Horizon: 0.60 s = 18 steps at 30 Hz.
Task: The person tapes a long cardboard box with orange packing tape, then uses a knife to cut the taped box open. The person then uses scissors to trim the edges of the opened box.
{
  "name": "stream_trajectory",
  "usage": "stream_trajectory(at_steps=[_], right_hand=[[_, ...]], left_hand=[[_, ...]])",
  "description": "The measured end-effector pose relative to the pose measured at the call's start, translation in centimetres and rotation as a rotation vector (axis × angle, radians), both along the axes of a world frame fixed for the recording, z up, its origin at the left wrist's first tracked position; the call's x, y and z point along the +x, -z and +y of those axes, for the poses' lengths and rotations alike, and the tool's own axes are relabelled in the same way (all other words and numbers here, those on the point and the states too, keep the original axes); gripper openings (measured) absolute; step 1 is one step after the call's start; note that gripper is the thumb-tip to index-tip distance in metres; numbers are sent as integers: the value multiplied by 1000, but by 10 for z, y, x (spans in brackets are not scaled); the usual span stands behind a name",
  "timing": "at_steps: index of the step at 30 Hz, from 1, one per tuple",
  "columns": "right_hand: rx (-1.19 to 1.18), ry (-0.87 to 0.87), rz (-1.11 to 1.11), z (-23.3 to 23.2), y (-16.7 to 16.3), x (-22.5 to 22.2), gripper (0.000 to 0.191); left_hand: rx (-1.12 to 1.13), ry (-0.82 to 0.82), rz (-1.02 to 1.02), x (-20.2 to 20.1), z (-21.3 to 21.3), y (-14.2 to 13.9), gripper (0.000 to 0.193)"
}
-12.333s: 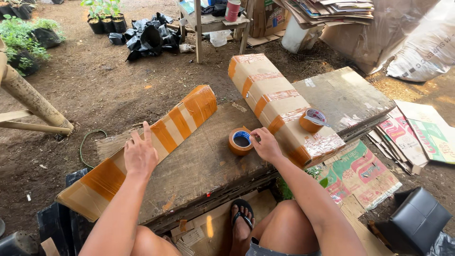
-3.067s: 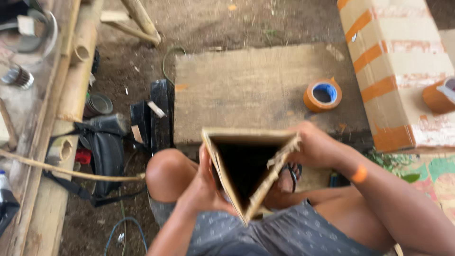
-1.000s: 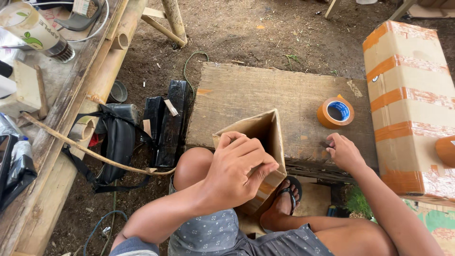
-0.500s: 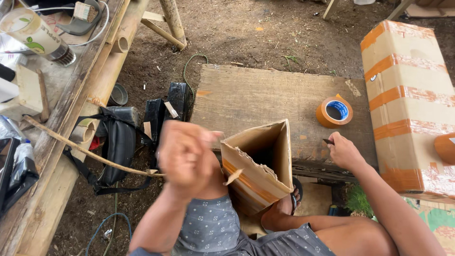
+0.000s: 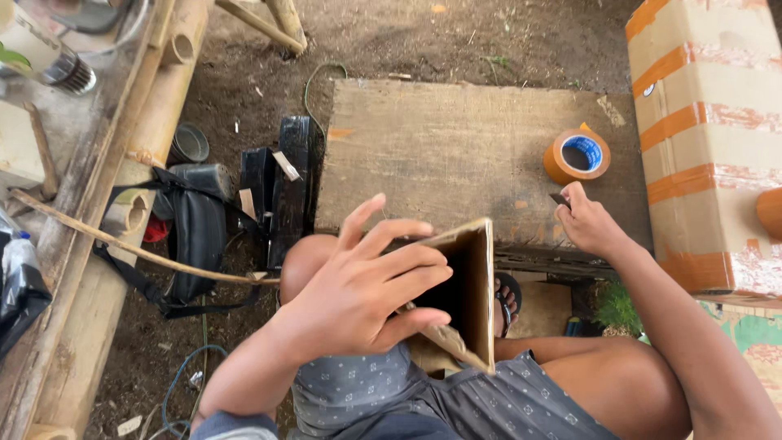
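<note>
While my left hand (image 5: 358,297) grips the open triangular brown cardboard tube (image 5: 468,293) over my lap, my right hand (image 5: 588,226) pinches a small dark tool (image 5: 560,198) just below the orange tape roll (image 5: 577,155); taping seems to be next.

Outdoor makeshift workshop, probably a backyard packing spot: bare dirt ground (image 5: 423,37), low plank worktop (image 5: 440,155), bamboo poles (image 5: 155,106), orange tape roll (image 5: 577,155), taped cardboard box (image 5: 709,138), tools and clutter at left.
</note>
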State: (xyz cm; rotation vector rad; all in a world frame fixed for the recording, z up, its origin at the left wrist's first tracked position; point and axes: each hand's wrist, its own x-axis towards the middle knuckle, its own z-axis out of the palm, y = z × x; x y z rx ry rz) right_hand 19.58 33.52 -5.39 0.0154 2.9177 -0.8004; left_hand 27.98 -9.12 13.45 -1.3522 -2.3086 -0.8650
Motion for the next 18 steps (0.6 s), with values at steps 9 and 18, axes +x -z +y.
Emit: stream_trajectory(at_steps=[9,18], right_hand=[[2,41,-138,8,13,0,31],[27,22,-183,11,23,-3,31]], left_hand=[[-165,127,64,14,14,-20,40],[58,240,-94,33,20,-2,19]])
